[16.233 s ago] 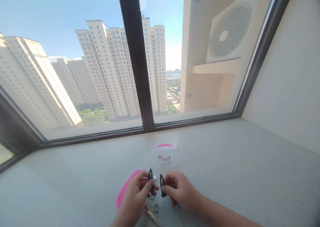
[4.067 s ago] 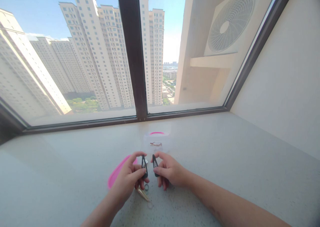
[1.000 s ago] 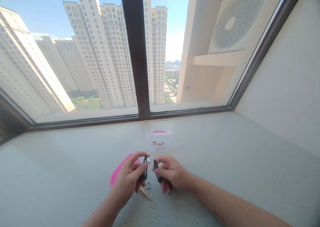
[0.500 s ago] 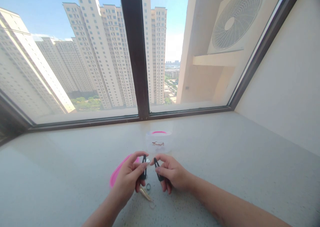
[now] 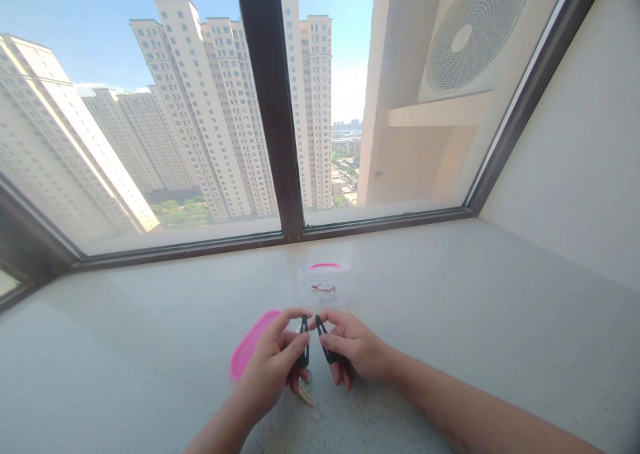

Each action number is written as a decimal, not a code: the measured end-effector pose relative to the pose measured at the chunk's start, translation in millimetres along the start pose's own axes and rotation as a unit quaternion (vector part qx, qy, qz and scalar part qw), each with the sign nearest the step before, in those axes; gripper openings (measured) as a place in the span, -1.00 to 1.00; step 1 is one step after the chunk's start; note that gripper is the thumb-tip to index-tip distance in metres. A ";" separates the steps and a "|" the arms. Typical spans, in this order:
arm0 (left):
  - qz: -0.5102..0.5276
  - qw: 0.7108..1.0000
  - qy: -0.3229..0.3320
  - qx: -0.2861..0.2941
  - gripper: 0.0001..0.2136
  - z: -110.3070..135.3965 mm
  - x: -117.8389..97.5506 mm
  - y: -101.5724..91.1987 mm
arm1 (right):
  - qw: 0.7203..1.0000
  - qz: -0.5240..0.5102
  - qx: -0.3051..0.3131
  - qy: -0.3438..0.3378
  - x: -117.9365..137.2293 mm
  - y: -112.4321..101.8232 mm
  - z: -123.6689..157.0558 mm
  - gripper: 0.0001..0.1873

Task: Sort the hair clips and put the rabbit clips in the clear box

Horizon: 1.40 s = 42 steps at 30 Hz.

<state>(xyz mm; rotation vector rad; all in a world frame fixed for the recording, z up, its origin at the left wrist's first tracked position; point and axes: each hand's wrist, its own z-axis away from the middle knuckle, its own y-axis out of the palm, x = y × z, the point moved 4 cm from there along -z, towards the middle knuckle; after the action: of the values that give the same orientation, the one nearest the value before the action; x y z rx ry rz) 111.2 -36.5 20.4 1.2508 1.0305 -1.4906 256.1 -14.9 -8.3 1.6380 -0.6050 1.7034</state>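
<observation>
My left hand [image 5: 273,362] pinches a black snap hair clip [image 5: 303,343] upright between thumb and fingers. My right hand [image 5: 357,346] holds a second black snap hair clip [image 5: 324,341], its tip leaning toward the first, and the two clips stand close together without touching. Behind my hands sits a transparent plastic box [image 5: 324,287] with a pink strip and a small gold-toned item inside. A pink oval lid [image 5: 249,345] lies under my left hand. Below my hands are a gold hair clip [image 5: 304,394] and a small metal ring [image 5: 307,376], partly hidden.
The speckled stone windowsill [image 5: 450,287] runs wide on both sides, ending at a pale wall [image 5: 565,174] on the right. A dark window frame [image 5: 267,107] stands beyond the box, with an air-conditioner unit [image 5: 473,37] and tower blocks outside the glass.
Both hands and their clips have shifted right relative to the pink lid and now sit lower in view. The clips remain in my hands, and the view has tilted slightly.
</observation>
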 end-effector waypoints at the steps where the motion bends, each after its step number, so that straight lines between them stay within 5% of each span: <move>1: -0.003 1.000 0.001 0.007 -0.57 0.2 0.1 0.5 | 1.000 -0.002 0.000 0.001 -0.2 0.1 -0.4 -0.58; 22: 0.017 0.999 0.014 0.023 -0.46 0.1 -5.7 0.0 | 1.000 -0.025 -0.017 -0.001 1.3 -2.2 -1.6 -0.42; 27: -0.004 1.000 0.025 0.013 -0.40 -1.6 -4.9 -0.1 | 0.999 -0.028 -0.017 -0.011 4.1 -1.1 -0.6 -0.53; 36: -0.042 0.999 0.017 0.011 -0.77 -8.4 1.7 -1.7 | 0.999 -0.031 -0.024 -0.013 -1.5 -3.7 -2.8 -0.73; 42: -0.043 0.999 0.019 0.025 -0.83 -7.7 2.5 0.2 | 0.999 -0.032 -0.022 -0.027 -2.6 -4.8 -4.1 -0.72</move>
<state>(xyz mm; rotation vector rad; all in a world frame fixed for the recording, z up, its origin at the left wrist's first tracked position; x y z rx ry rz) 113.0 -29.4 16.8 1.2884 1.0893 -1.5713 256.9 -9.2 -11.8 1.6597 -0.6058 1.5926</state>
